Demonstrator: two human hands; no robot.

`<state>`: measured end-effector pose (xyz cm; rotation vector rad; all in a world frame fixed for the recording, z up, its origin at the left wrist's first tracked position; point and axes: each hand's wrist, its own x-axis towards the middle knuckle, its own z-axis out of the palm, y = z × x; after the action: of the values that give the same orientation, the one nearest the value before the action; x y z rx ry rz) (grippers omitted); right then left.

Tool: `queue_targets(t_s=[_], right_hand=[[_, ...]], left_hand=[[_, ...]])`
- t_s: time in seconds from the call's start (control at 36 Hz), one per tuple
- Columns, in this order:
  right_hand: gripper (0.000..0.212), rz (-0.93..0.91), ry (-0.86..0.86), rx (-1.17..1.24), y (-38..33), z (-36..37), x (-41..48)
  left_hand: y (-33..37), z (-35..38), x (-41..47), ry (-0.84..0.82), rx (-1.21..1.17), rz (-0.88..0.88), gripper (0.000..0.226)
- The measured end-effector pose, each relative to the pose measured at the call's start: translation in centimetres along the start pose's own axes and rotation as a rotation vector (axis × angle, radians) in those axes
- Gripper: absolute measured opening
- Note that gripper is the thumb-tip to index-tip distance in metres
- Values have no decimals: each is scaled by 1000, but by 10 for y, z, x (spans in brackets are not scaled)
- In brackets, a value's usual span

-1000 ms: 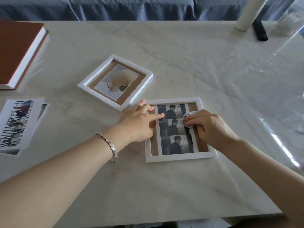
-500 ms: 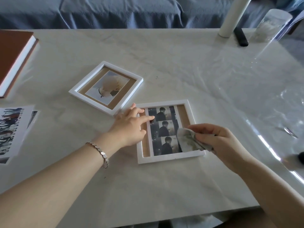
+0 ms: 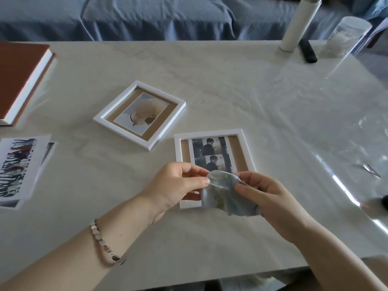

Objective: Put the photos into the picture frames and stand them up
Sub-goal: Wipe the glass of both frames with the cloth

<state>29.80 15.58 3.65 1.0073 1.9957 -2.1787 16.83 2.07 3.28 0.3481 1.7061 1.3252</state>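
Two white picture frames lie flat on the table. The near frame (image 3: 243, 141) holds a strip of dark portrait photos (image 3: 211, 152); its lower part is hidden behind my hands. The far frame (image 3: 100, 118) holds a pale flower photo (image 3: 142, 112). Both hands hover just above the near frame's lower half, pinching a small pale grey cloth (image 3: 224, 196) between them. My left hand (image 3: 176, 187) grips the cloth's top left edge. My right hand (image 3: 266, 196) grips its right side.
Loose photo prints (image 3: 16, 166) lie at the left edge. A brown book (image 3: 19, 78) sits at the far left. A white bottle (image 3: 296, 28), a black remote (image 3: 307, 51) and a clear glass (image 3: 344, 36) stand far right. A blue sofa runs behind the table.
My right hand stopped wiping the near frame's glass and lifted the cloth. My left hand left the frame's edge and took hold of the cloth too.
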Motion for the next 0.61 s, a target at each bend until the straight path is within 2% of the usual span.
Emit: queue_targets(t_s=[0.11,0.17,0.28,0.36,0.44,0.5,0.56,0.61], right_hand=[[7,-62,238,-255,7,2,1],[3,-72,301,-225,8,4,1],[16,-46,343,-98,15,15,0],[27,15,298,163,17,25,-1],[44,37,115,433,16,27,-7],[51,22,65,479,20,25,-11],[44,17,179,442,25,19,-13],[19,-58,410,247,31,8,-13]], left_hand=[[-8,-2,-3,119,60,63,15],[-10,-2,-5,170,111,115,19],[-11,5,-10,246,243,277,19],[-10,16,-18,217,274,413,13],[-14,28,-23,74,371,549,11],[-18,32,-24,-26,444,590,18],[-21,30,-23,-58,493,594,19],[-24,21,-18,10,566,607,21]])
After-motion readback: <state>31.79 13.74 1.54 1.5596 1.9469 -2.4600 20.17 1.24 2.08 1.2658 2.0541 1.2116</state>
